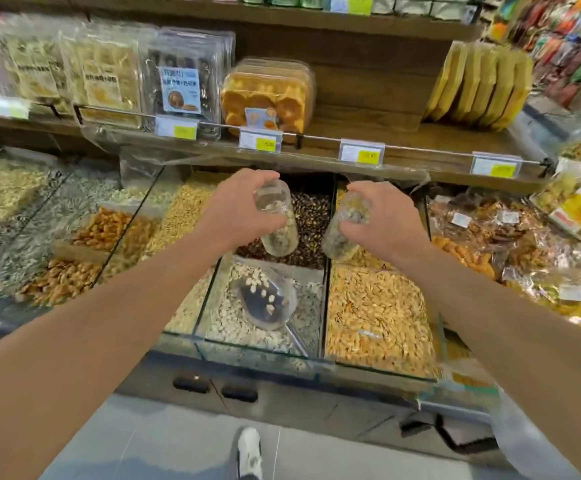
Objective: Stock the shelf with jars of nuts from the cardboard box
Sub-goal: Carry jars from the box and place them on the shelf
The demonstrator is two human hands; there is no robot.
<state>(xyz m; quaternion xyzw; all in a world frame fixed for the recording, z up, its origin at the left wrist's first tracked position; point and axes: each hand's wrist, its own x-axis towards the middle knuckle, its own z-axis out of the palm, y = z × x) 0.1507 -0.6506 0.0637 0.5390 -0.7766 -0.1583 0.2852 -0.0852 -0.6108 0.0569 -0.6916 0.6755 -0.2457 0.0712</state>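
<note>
Left hand (237,206): fingers curled round a clear jar (277,220) of nuts, gripped near its lid end; the jar tilts with its base toward the camera.
Right hand (375,216): fingers curled round a second clear jar (342,233) of nuts, also tilted, base toward the camera.
Position of jars: both held in the air above the back of the glass bins, just below the front edge of the wooden shelf (403,133); the jars are close together but apart.
Wooden shelf: a metal rail with price tags (260,139) runs along its front edge. Clear snack boxes (185,84) stand toward the left end, a tub of orange pastries (265,95) near the middle, yellow pouches (479,84) toward the right end; bare wood lies between the tub and the pouches.
Bins: glass-walled compartments (323,299) hold loose seeds and nuts in separate colours. A clear scoop (268,303) lies in the pale-seed compartment near the front edge.
Right side of counter: bagged dried snacks (511,237) heaped beside the bins.
Floor: grey tiles (164,441); one white shoe (249,452) at the bottom edge.
Cardboard box: cannot tell where it is.
Image quality: edges blurred; label text unreadable.
</note>
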